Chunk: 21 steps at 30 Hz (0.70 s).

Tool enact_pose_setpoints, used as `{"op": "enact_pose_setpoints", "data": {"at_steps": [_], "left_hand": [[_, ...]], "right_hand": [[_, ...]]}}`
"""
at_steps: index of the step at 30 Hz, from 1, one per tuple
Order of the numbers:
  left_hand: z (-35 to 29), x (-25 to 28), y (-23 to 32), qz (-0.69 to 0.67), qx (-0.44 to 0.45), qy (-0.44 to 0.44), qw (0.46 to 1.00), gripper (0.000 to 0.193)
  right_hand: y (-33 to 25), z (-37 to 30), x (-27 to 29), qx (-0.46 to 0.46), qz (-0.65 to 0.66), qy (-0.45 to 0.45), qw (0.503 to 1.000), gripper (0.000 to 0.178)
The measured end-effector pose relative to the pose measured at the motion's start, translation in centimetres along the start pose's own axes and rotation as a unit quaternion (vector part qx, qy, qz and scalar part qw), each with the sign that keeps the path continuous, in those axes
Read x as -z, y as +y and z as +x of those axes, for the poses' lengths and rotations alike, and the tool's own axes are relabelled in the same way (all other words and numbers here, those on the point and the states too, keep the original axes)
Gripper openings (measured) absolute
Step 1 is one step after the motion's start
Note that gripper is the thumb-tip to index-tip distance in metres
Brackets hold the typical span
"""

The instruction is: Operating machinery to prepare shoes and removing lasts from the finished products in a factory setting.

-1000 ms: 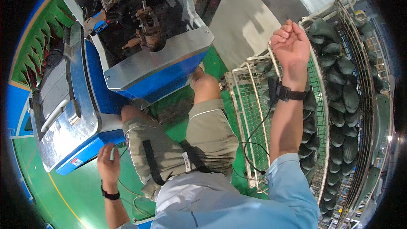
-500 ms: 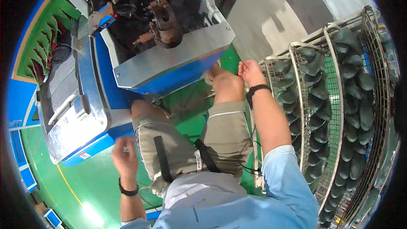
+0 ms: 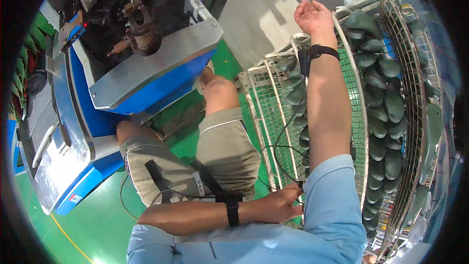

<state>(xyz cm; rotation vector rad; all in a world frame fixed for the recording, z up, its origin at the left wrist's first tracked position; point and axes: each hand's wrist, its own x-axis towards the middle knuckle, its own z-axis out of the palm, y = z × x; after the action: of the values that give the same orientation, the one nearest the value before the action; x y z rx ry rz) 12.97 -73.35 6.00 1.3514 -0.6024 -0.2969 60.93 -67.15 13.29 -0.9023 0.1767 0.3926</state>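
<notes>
My right hand [image 3: 315,17] is raised at the upper end of the wire rack [image 3: 364,132], palm up, its fingers loosely bent and nothing in them. A black band with a small dark box sits on that wrist, and a thin black cable [image 3: 276,152] hangs from it in loops. Across my lap reaches my left arm. Close to my right sleeve, the fingertips of my left hand [image 3: 279,205] close at the cable, with the thumb standing somewhat apart. The rack holds columns of dark green, rounded, shoe-sole-like pieces [image 3: 394,105].
In front of me stands a blue and grey machine [image 3: 161,71] with a rusty metal fixture [image 3: 139,24] in its dark opening. A metal-topped blue unit [image 3: 63,166] with a white handle is at the left. Green floor [image 3: 105,190] shows between them and my legs.
My right hand has moved up and away, over the rack's upper end. My left hand has swung from the left across my lap to the cable. The view has shifted right.
</notes>
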Motion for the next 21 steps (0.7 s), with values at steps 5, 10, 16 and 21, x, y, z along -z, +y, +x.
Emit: {"op": "enact_pose_setpoints", "data": {"at_steps": [5,10,16,21], "left_hand": [[0.6,2.2,2.5,-0.255,0.19,-0.048,0.947,0.035],[0.5,-0.3,-0.8,-0.143,0.112,0.085,0.98,0.034],[1.4,-0.4,-1.1,-0.06,-0.032,0.134,0.989,0.052],[0.0,0.7,-1.2,-0.259,0.157,-0.049,0.952,0.04]], "right_hand": [[-3.1,-0.6,0.0,0.011,0.004,0.005,1.0,0.021],[-3.3,-0.3,1.1,-0.003,0.019,-0.036,0.999,0.021],[-2.5,-1.9,0.4,-0.014,0.044,-0.006,0.999,0.02],[-2.5,-2.1,-0.5,-0.007,0.046,-0.021,0.999,0.02]]}}
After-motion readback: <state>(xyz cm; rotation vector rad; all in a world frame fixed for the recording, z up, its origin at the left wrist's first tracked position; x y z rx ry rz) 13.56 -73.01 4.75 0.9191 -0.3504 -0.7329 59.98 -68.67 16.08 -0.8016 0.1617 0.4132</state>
